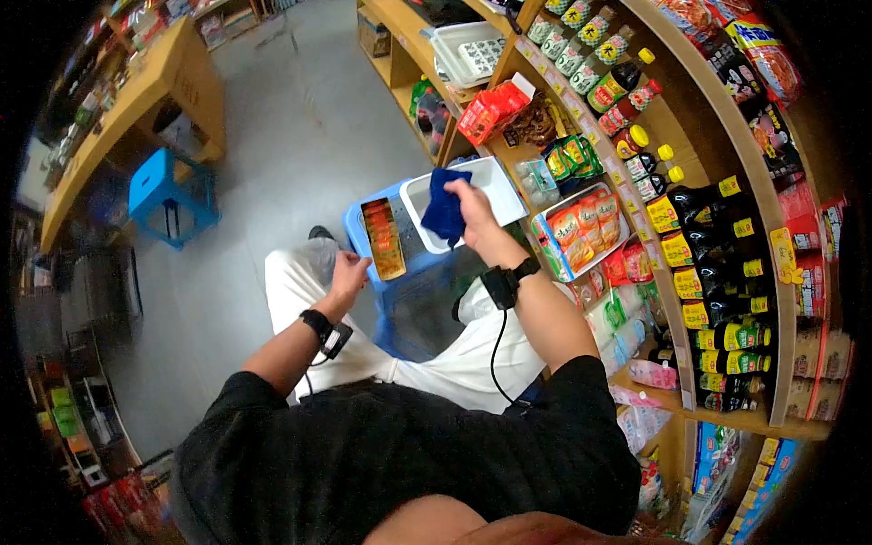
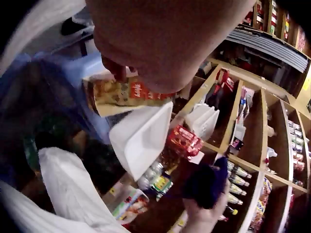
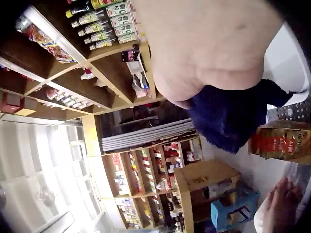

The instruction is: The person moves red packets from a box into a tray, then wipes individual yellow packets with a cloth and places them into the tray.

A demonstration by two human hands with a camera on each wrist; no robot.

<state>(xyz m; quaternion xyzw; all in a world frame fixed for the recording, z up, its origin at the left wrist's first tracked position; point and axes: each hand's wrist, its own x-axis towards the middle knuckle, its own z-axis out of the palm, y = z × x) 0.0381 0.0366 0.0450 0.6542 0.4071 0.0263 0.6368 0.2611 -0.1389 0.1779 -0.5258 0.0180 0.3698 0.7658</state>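
Fingers of the right hand (image 1: 474, 213) are curled round a dark blue cloth (image 1: 443, 213), which is held up over the white tray (image 1: 498, 189); part of the tray's floor and near rim is hidden by it. Whether the cloth touches the tray cannot be told. Most of those fingers are covered by the cloth and the hand itself in the right wrist view. Fingertips of the left hand (image 1: 345, 277) are seen just beside the long printed packet (image 1: 383, 241); whether it is touched, and how far those fingers are closed, cannot be told, since they are blurred and largely blocked by the wrist in the left wrist view. The packet is laid beside the tray on a blue stool (image 1: 418, 271), and its small print cannot be read. The stool's lower part is obscured by shadow.
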